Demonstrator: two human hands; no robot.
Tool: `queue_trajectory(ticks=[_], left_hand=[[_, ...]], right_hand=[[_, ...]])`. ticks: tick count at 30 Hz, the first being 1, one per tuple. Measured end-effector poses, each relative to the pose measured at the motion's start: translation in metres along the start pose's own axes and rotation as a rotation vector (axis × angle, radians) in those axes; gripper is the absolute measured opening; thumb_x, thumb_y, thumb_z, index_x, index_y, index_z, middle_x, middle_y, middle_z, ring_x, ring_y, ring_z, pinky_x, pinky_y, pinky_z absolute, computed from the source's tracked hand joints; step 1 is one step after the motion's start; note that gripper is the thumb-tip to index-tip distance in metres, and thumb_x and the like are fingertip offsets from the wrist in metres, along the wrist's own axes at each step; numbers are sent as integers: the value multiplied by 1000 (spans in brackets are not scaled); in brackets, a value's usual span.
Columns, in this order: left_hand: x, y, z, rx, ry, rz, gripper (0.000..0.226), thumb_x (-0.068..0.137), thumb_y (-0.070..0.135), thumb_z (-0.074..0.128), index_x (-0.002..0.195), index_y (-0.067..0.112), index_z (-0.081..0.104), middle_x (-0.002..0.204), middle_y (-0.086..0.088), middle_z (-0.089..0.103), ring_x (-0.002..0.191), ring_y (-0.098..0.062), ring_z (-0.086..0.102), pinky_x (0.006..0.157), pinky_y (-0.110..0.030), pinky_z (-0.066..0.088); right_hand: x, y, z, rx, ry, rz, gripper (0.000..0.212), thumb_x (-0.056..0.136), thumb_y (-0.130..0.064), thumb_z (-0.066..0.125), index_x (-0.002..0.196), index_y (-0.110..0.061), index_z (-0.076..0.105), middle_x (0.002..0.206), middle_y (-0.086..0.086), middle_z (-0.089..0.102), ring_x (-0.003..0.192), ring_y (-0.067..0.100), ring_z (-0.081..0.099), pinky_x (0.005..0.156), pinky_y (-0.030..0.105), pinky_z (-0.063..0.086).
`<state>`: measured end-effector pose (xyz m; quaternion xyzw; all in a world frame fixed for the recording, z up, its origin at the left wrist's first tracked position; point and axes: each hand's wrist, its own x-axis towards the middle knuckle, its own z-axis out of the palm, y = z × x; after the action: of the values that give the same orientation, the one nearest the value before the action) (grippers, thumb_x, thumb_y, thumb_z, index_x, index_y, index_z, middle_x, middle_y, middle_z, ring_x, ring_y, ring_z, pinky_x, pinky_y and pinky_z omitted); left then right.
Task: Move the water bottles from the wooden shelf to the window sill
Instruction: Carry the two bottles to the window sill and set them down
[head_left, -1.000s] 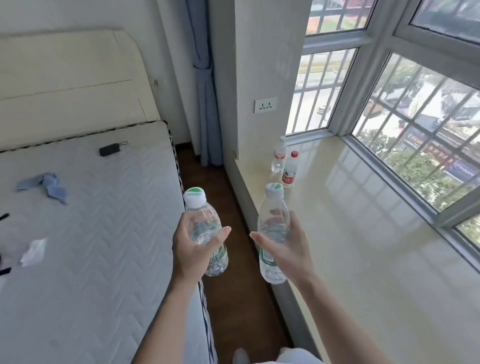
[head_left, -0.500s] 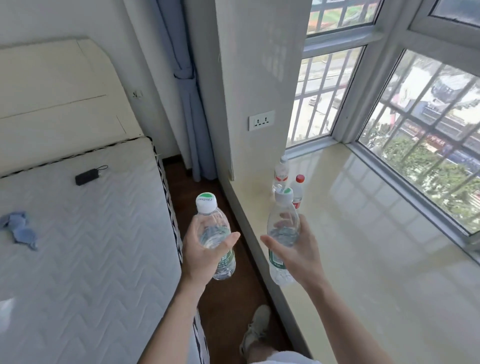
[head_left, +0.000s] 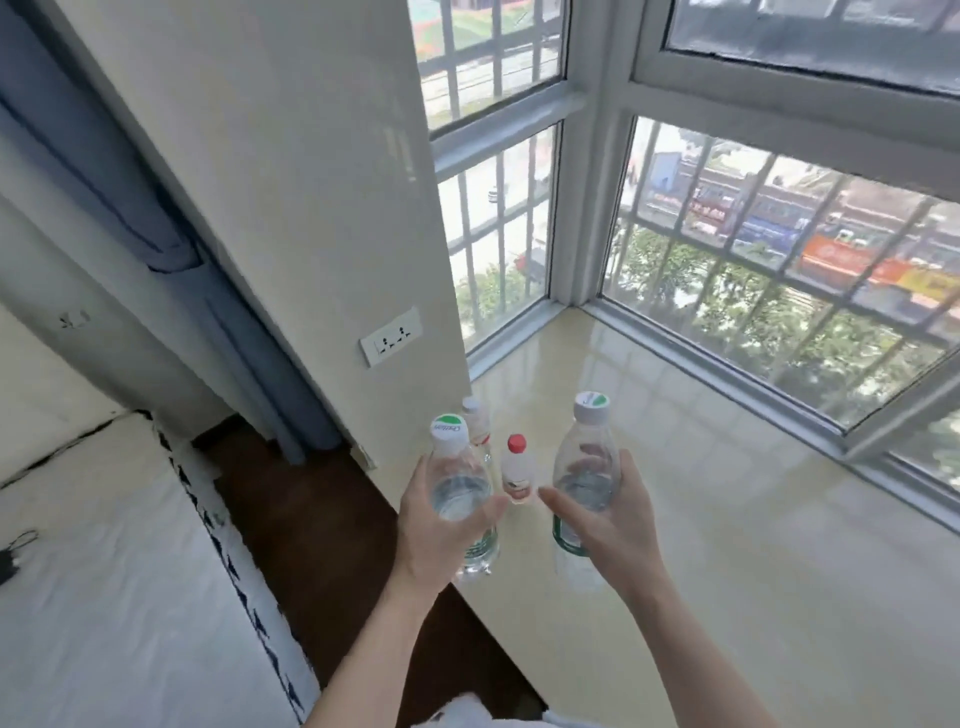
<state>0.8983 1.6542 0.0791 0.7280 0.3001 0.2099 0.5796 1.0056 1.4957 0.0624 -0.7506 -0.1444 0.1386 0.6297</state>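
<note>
Each hand's grip is closed round an upright bottle: the right hand (head_left: 613, 525) holds its bottle (head_left: 584, 499) above the window sill (head_left: 727, 545). The left hand (head_left: 441, 525) keeps its bottle (head_left: 462, 499) at the sill's near edge, just before two small bottles (head_left: 517, 470) standing there, so the right looks nearer to setting down.

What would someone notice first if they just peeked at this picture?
Two clear bottles with green-and-white caps, one in the left hand and one in the right hand, held over the shiny window sill. Just beyond them a small red-capped bottle stands on the sill, beside another bottle near the wall.
</note>
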Motion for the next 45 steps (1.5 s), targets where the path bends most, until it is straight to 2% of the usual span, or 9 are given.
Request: queue_trajectory(ticks=[2, 7, 11, 18, 24, 29, 33, 39, 45], left_hand=[[19, 0, 18, -3, -115, 1, 48, 64, 14, 90, 104, 18, 64, 95, 18, 71, 90, -3, 69, 79, -11, 50], [56, -1, 66, 2, -350, -23, 47, 64, 17, 91, 104, 20, 64, 97, 8, 73, 91, -7, 70, 79, -17, 52], [75, -11, 104, 4, -522, -21, 46, 66, 9, 90, 102, 20, 62, 96, 10, 71, 91, -9, 69, 81, -18, 53], [103, -49, 151, 75, -710, -77, 44, 66, 10, 90, 98, 22, 63, 96, 14, 71, 92, -7, 68, 82, -17, 51], [122, -100, 187, 93, -736, -154, 49, 61, 27, 91, 100, 29, 61, 97, 15, 69, 97, -4, 65, 85, -19, 48], [147, -161, 223, 168, -729, -172, 52, 63, 28, 92, 104, 28, 59, 98, 11, 68, 95, -5, 65, 82, -21, 48], [163, -204, 240, 240, -721, -155, 71, 54, 49, 87, 116, 34, 56, 105, 19, 67, 102, -3, 63, 89, -28, 51], [171, -237, 244, 245, -767, -98, 64, 62, 27, 89, 114, 40, 55, 115, 15, 64, 111, -12, 62, 97, -42, 52], [167, -244, 234, 258, -824, -67, 64, 65, 22, 90, 116, 39, 55, 113, 13, 63, 104, -12, 63, 94, -41, 53]], right_hand=[[9, 7, -12, 11, 98, 43, 63, 57, -43, 91, 109, -35, 56, 96, -9, 68, 86, 6, 70, 82, 35, 57], [19, 26, -40, 9, 331, 131, 58, 67, -31, 92, 112, -34, 55, 99, -6, 68, 86, 4, 70, 82, 31, 56], [17, 41, -53, 63, 519, 214, 58, 58, -44, 87, 107, -39, 56, 99, -5, 67, 88, 13, 71, 84, 34, 55], [18, 74, -59, 36, 687, 344, 57, 60, -33, 89, 107, -36, 58, 99, -12, 66, 88, 4, 68, 80, 23, 50], [28, 136, -54, 30, 738, 463, 52, 68, -15, 91, 108, -22, 60, 90, -34, 64, 85, -5, 64, 76, 20, 47], [58, 200, -42, 24, 704, 505, 56, 64, -19, 94, 103, -34, 56, 91, -35, 64, 82, -13, 61, 70, 10, 45], [75, 247, -37, -28, 666, 538, 57, 62, -24, 94, 98, -40, 53, 98, -30, 65, 90, -5, 62, 77, 22, 51], [79, 284, -31, -103, 668, 544, 60, 65, -20, 90, 104, -34, 46, 102, -15, 67, 95, 5, 63, 82, 28, 49], [63, 291, -23, -135, 677, 530, 68, 63, -21, 93, 112, -41, 50, 108, -21, 63, 98, -1, 60, 80, 13, 46]])
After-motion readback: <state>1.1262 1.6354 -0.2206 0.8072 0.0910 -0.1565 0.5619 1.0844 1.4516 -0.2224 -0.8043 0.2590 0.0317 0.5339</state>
